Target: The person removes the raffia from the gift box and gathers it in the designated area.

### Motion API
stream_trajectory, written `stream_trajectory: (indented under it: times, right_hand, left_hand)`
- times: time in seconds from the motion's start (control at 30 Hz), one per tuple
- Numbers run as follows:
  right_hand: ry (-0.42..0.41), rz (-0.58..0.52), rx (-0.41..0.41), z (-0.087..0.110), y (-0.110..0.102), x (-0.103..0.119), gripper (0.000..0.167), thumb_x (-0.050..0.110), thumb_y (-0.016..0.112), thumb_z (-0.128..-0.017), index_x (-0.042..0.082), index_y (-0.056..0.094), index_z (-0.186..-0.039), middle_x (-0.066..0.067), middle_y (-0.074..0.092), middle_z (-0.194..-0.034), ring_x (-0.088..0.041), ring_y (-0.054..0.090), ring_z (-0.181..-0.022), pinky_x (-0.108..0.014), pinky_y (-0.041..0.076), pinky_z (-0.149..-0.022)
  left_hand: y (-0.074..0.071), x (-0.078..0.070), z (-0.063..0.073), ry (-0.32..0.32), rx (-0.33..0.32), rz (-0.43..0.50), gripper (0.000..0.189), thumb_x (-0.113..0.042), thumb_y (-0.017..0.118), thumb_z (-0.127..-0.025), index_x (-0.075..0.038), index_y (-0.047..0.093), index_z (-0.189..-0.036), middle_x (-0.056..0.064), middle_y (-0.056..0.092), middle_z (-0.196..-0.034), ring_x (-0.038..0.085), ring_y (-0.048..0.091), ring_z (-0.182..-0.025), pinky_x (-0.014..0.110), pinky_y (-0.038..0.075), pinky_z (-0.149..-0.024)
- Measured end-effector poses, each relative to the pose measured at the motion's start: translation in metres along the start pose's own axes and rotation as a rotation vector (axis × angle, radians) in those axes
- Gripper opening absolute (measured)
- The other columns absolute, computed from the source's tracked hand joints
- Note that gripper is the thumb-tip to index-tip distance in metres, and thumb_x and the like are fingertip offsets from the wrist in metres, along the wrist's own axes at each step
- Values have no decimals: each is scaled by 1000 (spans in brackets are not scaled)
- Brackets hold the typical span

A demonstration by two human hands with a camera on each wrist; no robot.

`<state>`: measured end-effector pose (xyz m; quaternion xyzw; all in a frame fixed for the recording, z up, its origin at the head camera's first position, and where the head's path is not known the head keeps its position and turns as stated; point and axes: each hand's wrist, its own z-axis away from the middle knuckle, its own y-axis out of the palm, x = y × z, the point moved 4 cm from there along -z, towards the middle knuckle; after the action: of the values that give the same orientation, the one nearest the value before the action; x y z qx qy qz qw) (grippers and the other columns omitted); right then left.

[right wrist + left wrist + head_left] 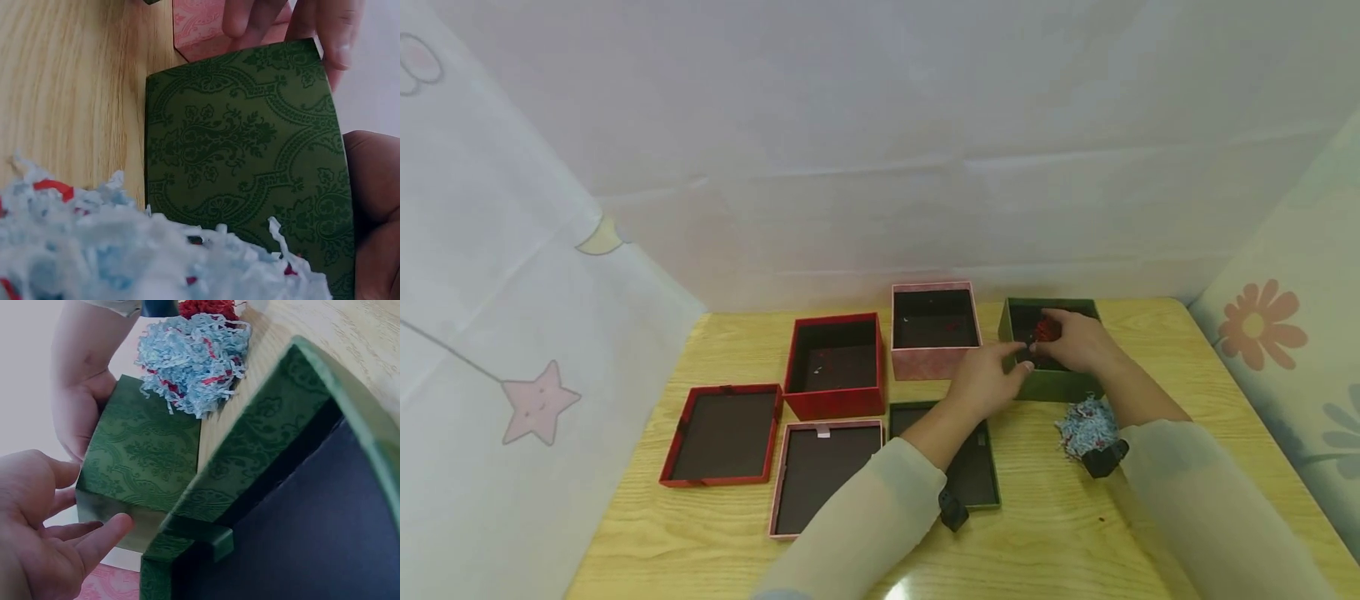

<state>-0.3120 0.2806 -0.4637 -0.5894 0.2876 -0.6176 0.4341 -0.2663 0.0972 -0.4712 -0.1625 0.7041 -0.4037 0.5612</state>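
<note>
In the head view my right hand (1078, 340) reaches over the rim of a green box (1060, 386), thumb and fingers around a tuft of red shredded paper (1043, 330). My left hand (988, 379) is at the box's left front corner. In the left wrist view its fingers (103, 544) lie fairly straight along the patterned outer wall. A clump of pale blue shredded paper (1088, 427) with red strands rests on the table before the box. Behind it, in the left wrist view, is more red shredded paper (209, 307). The right fingertips are hidden in the wrist views.
A pink box (934, 364) and a red box (835, 405) stand open to the left. Their red lid (722, 437), pink lid (827, 483) and the green lid (981, 467) lie inside-up nearer the front of the wooden table (647, 533). My left forearm crosses the green lid.
</note>
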Motion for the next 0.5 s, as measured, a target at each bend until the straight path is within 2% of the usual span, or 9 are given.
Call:
stream_trajectory:
  times: [0.13, 0.23, 0.33, 0.4, 0.5]
  right_hand:
    - [-7, 21, 26, -3, 2, -3, 71, 33, 71, -97, -7, 47, -151, -34, 57, -139, -55, 54, -126, -67, 45, -102]
    - [-10, 47, 47, -5, 4, -4, 66, 33, 72, -96, -8, 53, -146, -32, 62, -133, -54, 57, -122, -66, 46, -101]
    - [-4, 73, 64, -5, 6, -6, 62, 33, 73, -96, -9, 58, -140, -31, 65, -128, -53, 60, -118, -64, 48, -98]
    - [1, 87, 64, -5, 6, -7, 60, 32, 74, -96, -8, 61, -138, -30, 67, -126, -53, 61, -116, -64, 49, -97]
    - [2, 115, 50, -5, 7, -7, 58, 31, 74, -94, -9, 63, -134, -30, 69, -121, -51, 64, -110, -62, 51, -95]
  left_hand:
    - [4, 1, 0, -18, -11, -36, 41, -45, 60, -105, -31, 64, -143, -8, 74, -80, 4, 66, -64, 33, 58, -84]
    - [6, 1, 0, -23, -9, -31, 41, -45, 61, -105, -31, 65, -143, -6, 62, -56, 7, 52, -45, 30, 55, -65]
    - [7, 1, 1, -31, -3, -8, 42, -45, 62, -104, -31, 65, -143, -7, 53, -48, 9, 44, -40, 28, 44, -49]
    - [8, 1, 1, -38, -5, 8, 42, -46, 63, -103, -31, 65, -143, -9, 52, -48, 8, 46, -44, 28, 40, -46]
    - [7, 1, 1, -43, -11, 10, 42, -46, 64, -103, -32, 66, -142, -10, 54, -49, 5, 52, -50, 25, 40, -49]
